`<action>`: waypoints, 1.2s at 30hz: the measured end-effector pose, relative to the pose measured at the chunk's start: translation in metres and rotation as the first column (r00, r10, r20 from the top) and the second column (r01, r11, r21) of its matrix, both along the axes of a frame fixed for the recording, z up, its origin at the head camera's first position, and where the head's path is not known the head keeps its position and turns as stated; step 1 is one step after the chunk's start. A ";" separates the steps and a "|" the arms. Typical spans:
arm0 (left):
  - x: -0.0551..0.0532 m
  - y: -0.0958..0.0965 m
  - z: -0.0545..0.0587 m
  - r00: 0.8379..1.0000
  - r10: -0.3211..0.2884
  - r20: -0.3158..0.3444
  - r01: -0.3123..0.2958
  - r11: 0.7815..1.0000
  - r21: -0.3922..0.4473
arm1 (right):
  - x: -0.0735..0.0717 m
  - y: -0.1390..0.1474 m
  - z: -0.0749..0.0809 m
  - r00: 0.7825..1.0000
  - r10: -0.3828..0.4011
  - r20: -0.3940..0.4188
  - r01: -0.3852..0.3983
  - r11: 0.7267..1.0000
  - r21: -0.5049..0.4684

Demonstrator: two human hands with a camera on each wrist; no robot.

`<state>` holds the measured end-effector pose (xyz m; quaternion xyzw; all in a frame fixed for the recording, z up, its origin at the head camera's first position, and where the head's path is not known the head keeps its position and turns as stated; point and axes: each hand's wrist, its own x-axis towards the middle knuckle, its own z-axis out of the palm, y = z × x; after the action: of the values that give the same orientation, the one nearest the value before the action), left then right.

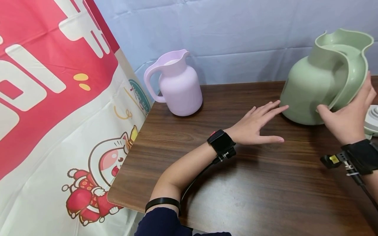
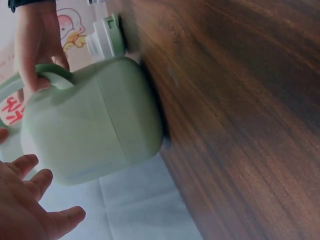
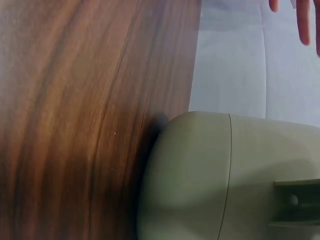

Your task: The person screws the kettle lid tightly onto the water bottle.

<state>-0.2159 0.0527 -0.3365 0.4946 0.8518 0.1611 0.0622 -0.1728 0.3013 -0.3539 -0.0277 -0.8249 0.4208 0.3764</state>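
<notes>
A green thermos jug (image 1: 310, 88) with its top uncovered is at the back right of the table, leaning slightly. Around the lower part of its handle, my right hand (image 1: 348, 121) curls its fingers and thumb; the left wrist view shows that same grip on the handle (image 2: 57, 77). My left hand (image 1: 254, 126) has its fingers spread, with its fingertips right at the jug's left side and nothing held. In the right wrist view the jug's base and body (image 3: 195, 175) fill the lower right, and the gripping fingers are out of frame.
A lilac jug (image 1: 181, 88) stands at the back left, its handle pointing left. Beside the green jug, at the right, lies a white-and-green lid (image 1: 372, 121). Pale cloth (image 1: 236, 42) hangs behind the wooden table (image 1: 280, 190), and a printed red-and-white cloth (image 1: 59, 124) hangs at left.
</notes>
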 end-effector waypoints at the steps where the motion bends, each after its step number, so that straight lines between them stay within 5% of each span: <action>1: 0.000 0.000 0.000 1.000 0.000 0.001 0.000 1.000 0.001 | 0.001 0.000 0.000 1.000 0.009 -0.001 -0.009 1.000 0.002; 8: -0.002 0.000 -0.002 1.000 0.001 0.000 -0.001 1.000 -0.001 | 0.005 -0.004 0.002 0.998 0.049 -0.037 -0.049 0.999 0.004; 31: -0.009 -0.007 0.000 1.000 0.026 -0.004 -0.026 0.998 0.048 | 0.022 -0.018 0.002 0.997 0.060 0.049 -0.055 0.994 -0.099; 36: -0.011 -0.009 0.001 0.999 0.048 0.007 -0.048 0.997 0.067 | 0.028 -0.023 0.001 0.996 0.080 0.051 -0.077 0.996 -0.054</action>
<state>-0.2269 0.0438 -0.3354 0.4754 0.8573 0.1924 0.0441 -0.1448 0.2784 -0.3531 -0.0162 -0.8238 0.4557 0.3367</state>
